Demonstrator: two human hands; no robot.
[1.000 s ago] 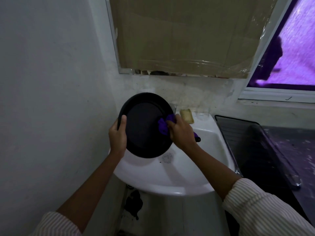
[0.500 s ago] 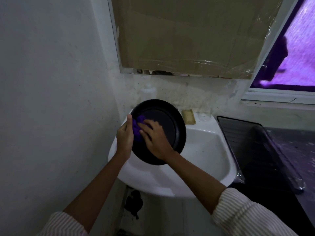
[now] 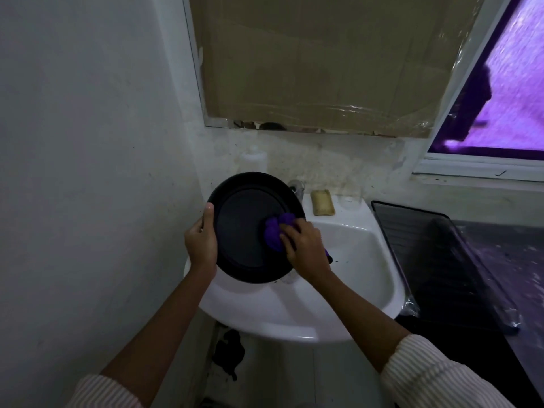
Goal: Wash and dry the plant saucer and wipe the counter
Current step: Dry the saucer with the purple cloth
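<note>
A round black plant saucer (image 3: 244, 225) is held tilted over the left side of the white sink (image 3: 362, 269), its inner face towards me. My left hand (image 3: 201, 242) grips its left rim, thumb up along the edge. My right hand (image 3: 306, 248) holds a bunched purple cloth (image 3: 275, 234) and presses it against the right part of the saucer's inner face. A bit of the cloth hangs out behind my right wrist.
A tap (image 3: 297, 189) and a yellowish soap bar (image 3: 322, 202) sit at the sink's back rim, with a pale bottle (image 3: 254, 160) behind the saucer. A dark counter with a plastic-wrapped black tray (image 3: 435, 260) lies right of the sink. A wall stands close on the left.
My right hand slid the purple cloth from the saucer's left edge across to its right side. The saucer stays held over the sink in my left hand.
</note>
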